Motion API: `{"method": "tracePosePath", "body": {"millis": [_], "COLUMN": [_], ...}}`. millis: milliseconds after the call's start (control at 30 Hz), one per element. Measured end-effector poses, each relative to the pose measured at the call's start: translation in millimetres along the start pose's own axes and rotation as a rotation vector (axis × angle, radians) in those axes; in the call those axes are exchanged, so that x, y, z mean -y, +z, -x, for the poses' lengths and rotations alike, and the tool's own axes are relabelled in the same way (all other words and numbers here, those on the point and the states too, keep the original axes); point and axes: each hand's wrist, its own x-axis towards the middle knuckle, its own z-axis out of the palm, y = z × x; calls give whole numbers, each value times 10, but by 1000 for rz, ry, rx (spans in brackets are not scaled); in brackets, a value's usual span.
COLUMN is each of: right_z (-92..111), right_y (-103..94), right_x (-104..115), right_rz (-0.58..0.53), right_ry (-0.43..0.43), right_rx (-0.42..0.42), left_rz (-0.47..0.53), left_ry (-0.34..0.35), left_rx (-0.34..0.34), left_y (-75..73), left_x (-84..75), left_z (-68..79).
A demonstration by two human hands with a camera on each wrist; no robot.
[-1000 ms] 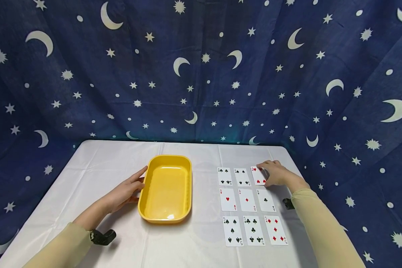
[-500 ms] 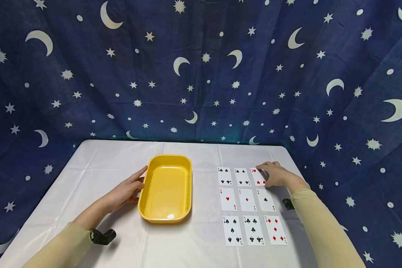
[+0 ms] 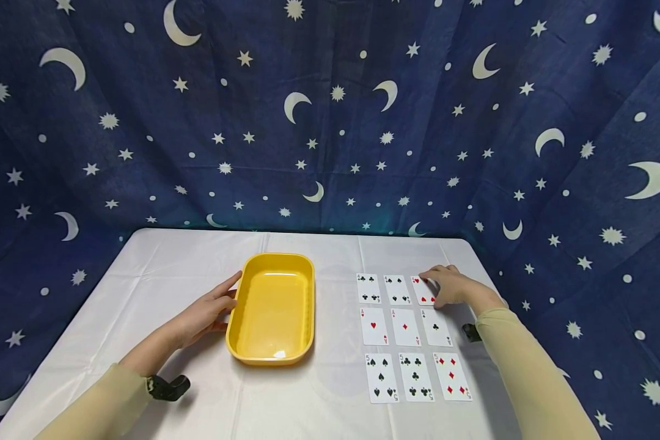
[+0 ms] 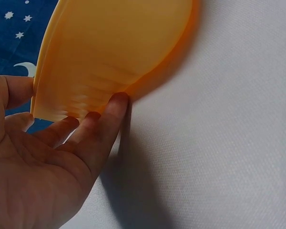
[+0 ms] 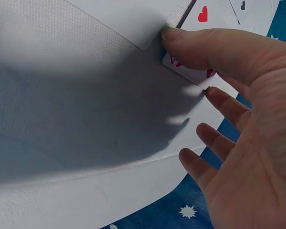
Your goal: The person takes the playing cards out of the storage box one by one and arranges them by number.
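Note:
In the head view my left hand lies along the left side of a yellow rectangular tray. The left wrist view shows its extended fingers touching the tray's outer wall and rim. My right hand is at the far-right playing card, a hearts card lying face up, partly covered by the fingers. In the right wrist view the thumb and a fingertip hold this card at its edges. The remaining right fingers are spread off the card.
Other playing cards lie face up in rows: black ones at the back, aces in the middle, fives in front. A white cloth covers the table; behind hangs a blue curtain with moons and stars.
The hearts card under my right hand has shifted slightly toward the near side, together with the fingers. My left hand and the tray stay put.

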Motion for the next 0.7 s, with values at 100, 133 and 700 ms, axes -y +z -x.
{"method": "tracePosePath", "body": {"millis": [100, 133, 700], "right_z": [11, 13, 114], "right_y": [0, 1, 82], "right_x": [-2, -1, -15], "right_rz": [1, -1, 6], "right_ry": [6, 9, 20], "right_rx": [5, 8, -153], "left_rz": [-1, -4, -55], "left_ry": [2, 1, 32], "left_rx": [4, 4, -80], "left_y": [1, 2, -78], "left_x": [-2, -4, 33], "left_z": [-2, -2, 65]}}
